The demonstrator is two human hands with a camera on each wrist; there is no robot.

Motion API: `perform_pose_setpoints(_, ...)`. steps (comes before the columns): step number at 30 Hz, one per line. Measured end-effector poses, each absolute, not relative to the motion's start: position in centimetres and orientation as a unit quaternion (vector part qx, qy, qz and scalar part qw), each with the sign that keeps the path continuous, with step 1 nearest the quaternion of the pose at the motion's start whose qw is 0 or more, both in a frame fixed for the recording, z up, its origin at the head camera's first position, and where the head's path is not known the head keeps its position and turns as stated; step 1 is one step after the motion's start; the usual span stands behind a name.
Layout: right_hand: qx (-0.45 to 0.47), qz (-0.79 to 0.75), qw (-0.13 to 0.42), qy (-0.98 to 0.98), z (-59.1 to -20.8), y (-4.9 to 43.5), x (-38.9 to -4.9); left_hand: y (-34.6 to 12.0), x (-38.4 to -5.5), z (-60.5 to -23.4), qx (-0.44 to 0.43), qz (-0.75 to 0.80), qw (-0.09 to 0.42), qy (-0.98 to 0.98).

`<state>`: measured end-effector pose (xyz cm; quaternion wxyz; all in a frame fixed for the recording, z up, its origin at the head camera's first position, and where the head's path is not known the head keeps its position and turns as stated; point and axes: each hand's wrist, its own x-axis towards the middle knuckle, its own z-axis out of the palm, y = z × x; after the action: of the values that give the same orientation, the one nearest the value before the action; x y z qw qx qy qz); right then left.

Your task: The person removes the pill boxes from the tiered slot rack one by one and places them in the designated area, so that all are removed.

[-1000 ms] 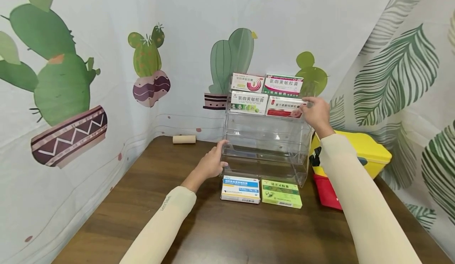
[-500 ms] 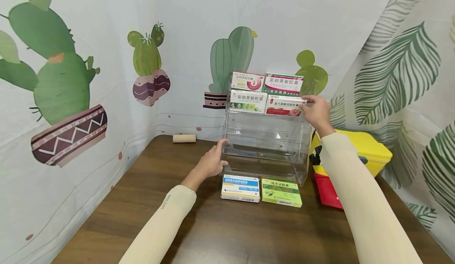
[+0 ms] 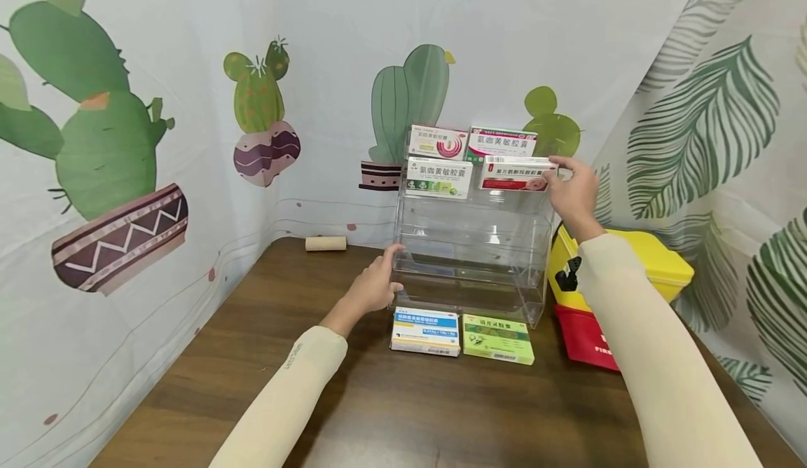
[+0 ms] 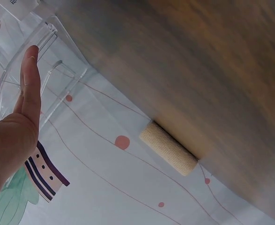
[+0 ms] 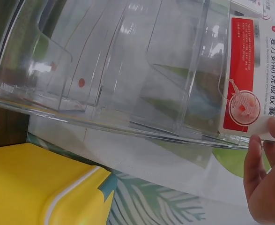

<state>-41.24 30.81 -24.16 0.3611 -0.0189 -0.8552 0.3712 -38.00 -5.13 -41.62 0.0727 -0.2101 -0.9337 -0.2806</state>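
In the head view, my right hand [image 3: 575, 191] pinches the right end of a white-and-red medicine box [image 3: 513, 174] at the second tier of a clear acrylic display rack [image 3: 473, 233]. The right wrist view has thumb and fingers at the corner of that box [image 5: 252, 79], its printed face showing. My left hand [image 3: 373, 284] is at the rack's left side, its fingers straight along the clear wall [image 4: 46, 40] in the left wrist view. To the held box's left stands a white-and-green medicine box [image 3: 438, 177]. Two more boxes, one pink-and-white [image 3: 437, 143] and one magenta-and-green [image 3: 501, 143], fill the top tier.
On the wooden table [image 3: 378, 412], a blue-and-white box [image 3: 425, 331] and a green box [image 3: 498, 338] lie before the rack. Right of it are a yellow case [image 3: 652, 258] and a red pouch [image 3: 583, 338]. A tan roll [image 3: 326, 244] lies near the patterned curtain [image 3: 328, 104].
My right hand has raised the white-and-red box slightly and shifted it right, leaving a gap beside the white-and-green one. My left hand stays at the rack's side.
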Motion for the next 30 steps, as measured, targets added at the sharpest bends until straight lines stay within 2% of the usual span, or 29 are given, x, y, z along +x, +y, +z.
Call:
perform_pose_setpoints(14,0.003,0.382,0.451,-0.807,-24.2,30.7,-40.7,-5.2,-38.0,-41.5,-0.216,-0.285,0.079,-0.931)
perform_pose_setpoints(30,0.046,0.428,0.487,-0.759,-24.7,31.0,-39.1,-5.2,-37.9,-41.5,-0.215,-0.291,0.081,-0.929)
